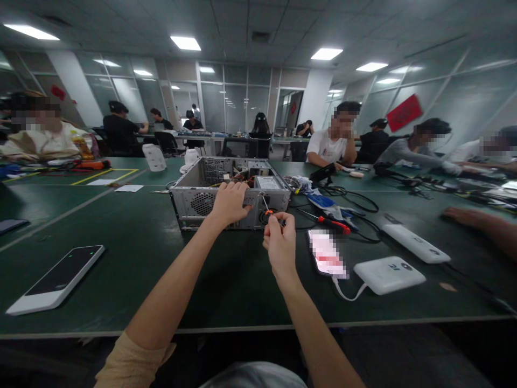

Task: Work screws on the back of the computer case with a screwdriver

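Observation:
A grey metal computer case point(189, 207) lies open on the green table, with its vented rear panel facing me. Over the top edge of that panel my left hand point(231, 203) is hooked, fingers inside and thumb on the outer face. My right hand point(280, 242) pinches a small screwdriver with an orange-red handle point(269, 213). Its thin shaft points up and away, the tip at the panel near the power supply point(270, 183). Whether the tip sits in a screw is too small to tell. Wires show inside the case.
Right of the case lie a red-and-black screwdriver point(333, 224), blue-white gloves point(323, 202) and black cables point(363, 199). Nearer me are a lit phone point(326, 253) cabled to a white power bank point(390, 275). A white device point(56, 280) lies left. Another person's hand point(468, 218) rests at right.

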Tool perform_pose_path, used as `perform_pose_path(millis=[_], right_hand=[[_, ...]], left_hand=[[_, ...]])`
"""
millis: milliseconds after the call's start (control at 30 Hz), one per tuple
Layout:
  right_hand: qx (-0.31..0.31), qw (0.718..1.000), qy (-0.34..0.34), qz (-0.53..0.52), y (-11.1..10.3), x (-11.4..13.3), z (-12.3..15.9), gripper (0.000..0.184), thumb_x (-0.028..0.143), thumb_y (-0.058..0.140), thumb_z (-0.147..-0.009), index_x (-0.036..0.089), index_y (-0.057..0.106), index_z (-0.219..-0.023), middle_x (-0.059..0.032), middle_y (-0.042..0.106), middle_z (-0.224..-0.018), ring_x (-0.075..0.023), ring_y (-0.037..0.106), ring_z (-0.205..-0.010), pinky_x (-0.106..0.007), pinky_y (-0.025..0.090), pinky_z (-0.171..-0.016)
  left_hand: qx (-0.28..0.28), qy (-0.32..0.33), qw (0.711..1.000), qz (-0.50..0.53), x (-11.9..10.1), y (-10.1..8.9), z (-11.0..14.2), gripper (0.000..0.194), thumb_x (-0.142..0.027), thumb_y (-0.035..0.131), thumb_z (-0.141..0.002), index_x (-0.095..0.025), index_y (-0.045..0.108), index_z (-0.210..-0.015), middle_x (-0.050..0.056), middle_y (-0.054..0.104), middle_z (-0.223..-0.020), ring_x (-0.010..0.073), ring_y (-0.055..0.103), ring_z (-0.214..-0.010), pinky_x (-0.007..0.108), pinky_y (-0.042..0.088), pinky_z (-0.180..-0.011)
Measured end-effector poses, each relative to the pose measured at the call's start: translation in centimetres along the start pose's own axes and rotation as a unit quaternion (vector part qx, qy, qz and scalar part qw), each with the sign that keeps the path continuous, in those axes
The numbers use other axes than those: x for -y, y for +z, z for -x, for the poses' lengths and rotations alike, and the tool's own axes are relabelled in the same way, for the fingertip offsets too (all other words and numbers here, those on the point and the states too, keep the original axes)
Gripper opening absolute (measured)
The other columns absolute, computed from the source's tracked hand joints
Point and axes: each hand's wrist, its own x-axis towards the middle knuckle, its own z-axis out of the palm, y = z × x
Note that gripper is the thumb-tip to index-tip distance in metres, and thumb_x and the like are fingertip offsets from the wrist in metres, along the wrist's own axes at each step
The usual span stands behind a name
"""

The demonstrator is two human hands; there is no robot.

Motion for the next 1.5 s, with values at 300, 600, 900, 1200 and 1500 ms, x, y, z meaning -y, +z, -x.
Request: perform_pose_path(millis=[300,600,900,1200,1500], right_hand=[[-0.044,0.848,0.293,-0.44,2.5,3.3,0.5,0.032,0.026,0.034,-0.104,0.023,0.032,-0.072,0.011,0.034,-0.055,-0.0025,0.02,-0.038,-0.014,0.02,-0.035],[-0.03,0.808,0.374,-0.455,2.7,3.1,0.3,0.037,0.034,0.043,-0.106,0.021,0.039,-0.071,0.0115,0.034,-0.057,0.0003,0.019,-0.036,-0.012,0.016,-0.03],[-0.029,0.782,0.376,-0.495,1.8,3.0,0.2,0.038,0.034,0.035,-0.108,0.022,0.036,-0.072,0.0119,0.036,-0.054,-0.0005,0.023,-0.033,-0.015,0.018,-0.032],[0.039,0.686,0.375,-0.623,1.6,4.5,0.1,0.039,0.032,0.02,-0.11,0.019,0.048,-0.086,0.0141,0.029,-0.049,-0.0035,0.024,-0.031,-0.017,0.017,-0.033],[0.07,0.676,0.343,-0.649,2.4,3.9,0.5,0.043,0.032,0.018,-0.111,0.018,0.051,-0.088,0.0141,0.027,-0.049,-0.0034,0.022,-0.032,-0.017,0.015,-0.033]], left_hand=[[-0.007,0.001,1.0,-0.003,0.0,0.1,0.1,0.043,-0.038,0.064,-0.085,-0.015,0.059,-0.121,0.015,0.068,-0.121,0.0332,0.058,-0.115,0.046,0.039,-0.1],[-0.011,0.002,1.0,-0.011,-0.1,-0.1,0.1,0.043,-0.038,0.063,-0.086,-0.014,0.06,-0.122,0.016,0.068,-0.119,0.0327,0.059,-0.114,0.045,0.039,-0.099],[-0.013,0.002,1.0,-0.012,0.0,0.1,0.1,0.043,-0.037,0.065,-0.085,-0.016,0.059,-0.122,0.014,0.067,-0.121,0.0325,0.058,-0.115,0.044,0.039,-0.1],[-0.038,-0.008,0.999,-0.01,-0.3,0.5,0.3,0.043,-0.041,0.064,-0.085,-0.015,0.061,-0.119,0.015,0.068,-0.116,0.0338,0.058,-0.111,0.046,0.039,-0.098],[-0.048,-0.003,0.999,-0.009,0.0,1.1,0.2,0.042,-0.046,0.061,-0.088,-0.016,0.063,-0.118,0.016,0.068,-0.115,0.0352,0.057,-0.108,0.048,0.04,-0.095]])
